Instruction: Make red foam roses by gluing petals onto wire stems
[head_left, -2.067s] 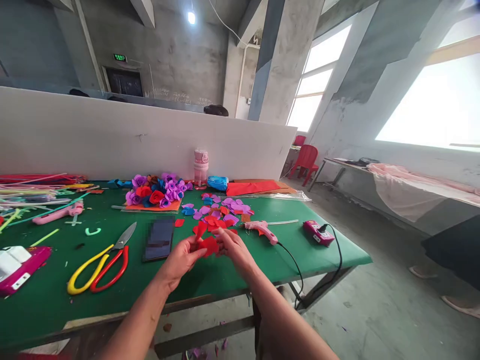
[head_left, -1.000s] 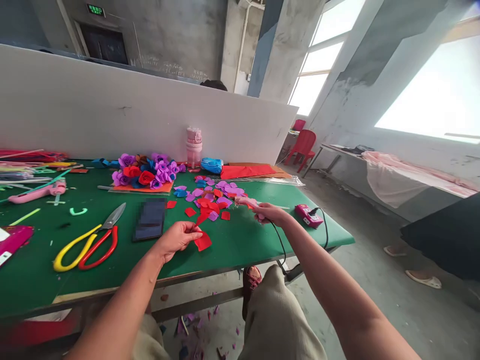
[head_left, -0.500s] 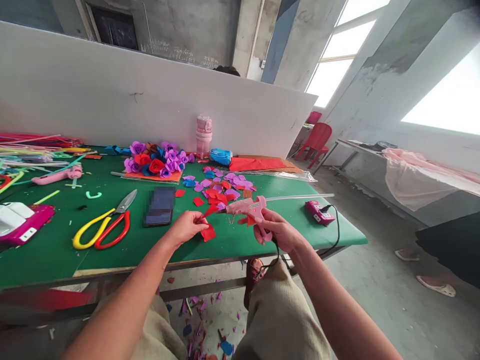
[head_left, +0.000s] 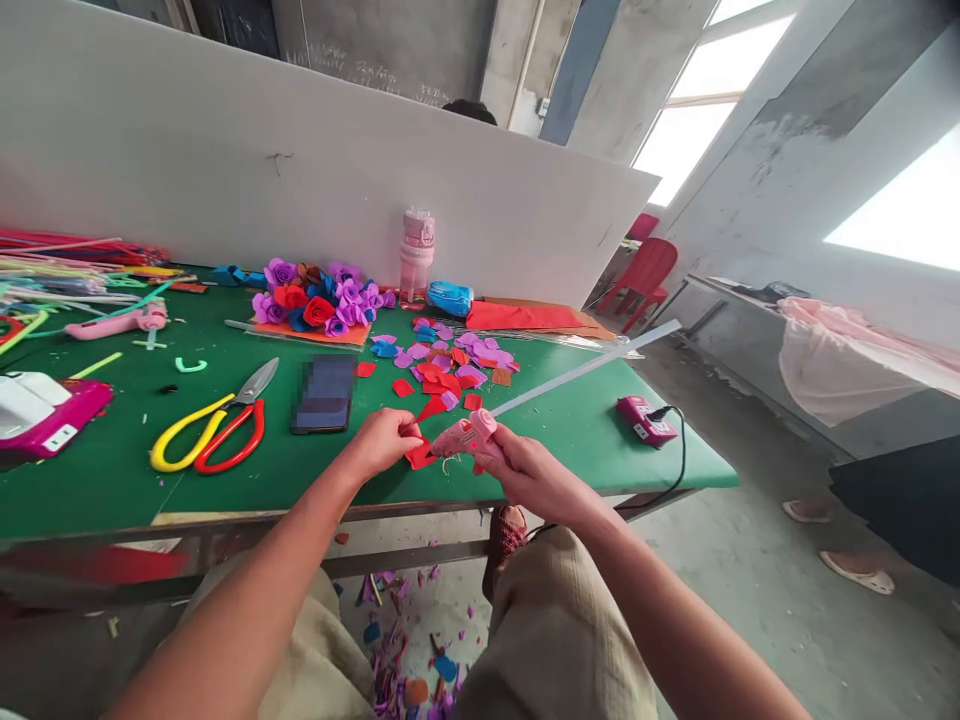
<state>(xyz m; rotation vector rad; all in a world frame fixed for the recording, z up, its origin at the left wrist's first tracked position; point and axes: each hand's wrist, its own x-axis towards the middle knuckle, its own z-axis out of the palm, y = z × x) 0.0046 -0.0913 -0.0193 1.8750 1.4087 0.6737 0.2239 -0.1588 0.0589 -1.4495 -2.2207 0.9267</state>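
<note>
My right hand (head_left: 529,468) is wrapped round a pink glue gun (head_left: 466,436), with a long clear glue stick (head_left: 585,370) jutting from its back end. The gun's nozzle points down and left, close to a red petal (head_left: 421,455) near the table's front. My left hand (head_left: 386,440) pinches red petal material beside that nozzle; whether nozzle and petal touch I cannot tell. Just beyond the hands lie loose red, purple, blue and brown petals (head_left: 446,375). Finished flowers (head_left: 319,300) in purple, red and blue rest on an orange sheet.
On the green table (head_left: 240,500) lie scissors (head_left: 247,398), a phone (head_left: 324,394), a second pink glue gun (head_left: 120,322) and a magenta power socket (head_left: 646,421) with a cord. A pink bottle (head_left: 417,258) stands by the white board (head_left: 337,170). Another person's feet (head_left: 855,572) show at right.
My right hand has tilted the glue gun so its nozzle points downward and its glue stick rises. The nozzle has moved down to the red petal by my left hand. The view has shifted slightly.
</note>
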